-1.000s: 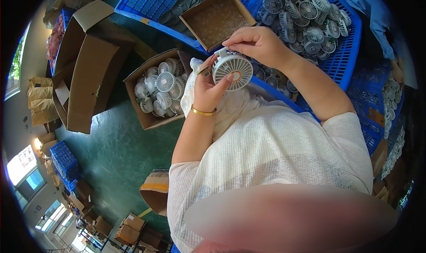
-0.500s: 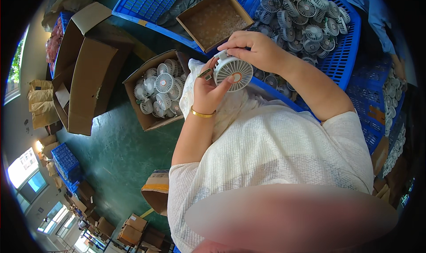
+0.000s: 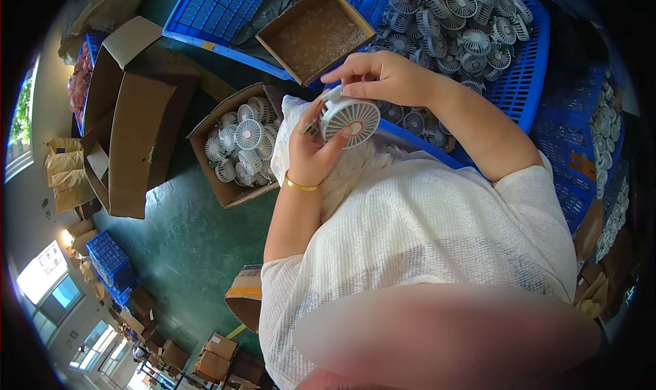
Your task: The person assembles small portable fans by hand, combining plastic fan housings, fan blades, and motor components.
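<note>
My left hand (image 3: 311, 151), with a gold bangle at its wrist, grips a small white fan head (image 3: 353, 120) with a round slatted grille and an orange-ringed centre. Its thumb lies across the grille near the hub. A small greenish part (image 3: 311, 127) sticks out beside the fan, by the left fingers. From above, my right hand (image 3: 393, 79) reaches over, thumb and bent fingers at the white bracket on the fan's upper edge. Whether those fingertips also pinch a smaller piece is hidden.
Ahead stands a shallow cardboard tray (image 3: 273, 53) with tiny clear bits. Many fan heads (image 3: 476, 41) fill a blue crate (image 3: 540, 62) at right. A cardboard box (image 3: 236, 200) of fan heads stands left, beside a taller open carton (image 3: 130, 144). White cloth or plastic covers my lap.
The fan and both hands have shifted slightly left in view, and the fan has turned a little. The blue-clothed person at the upper right has mostly left view.
</note>
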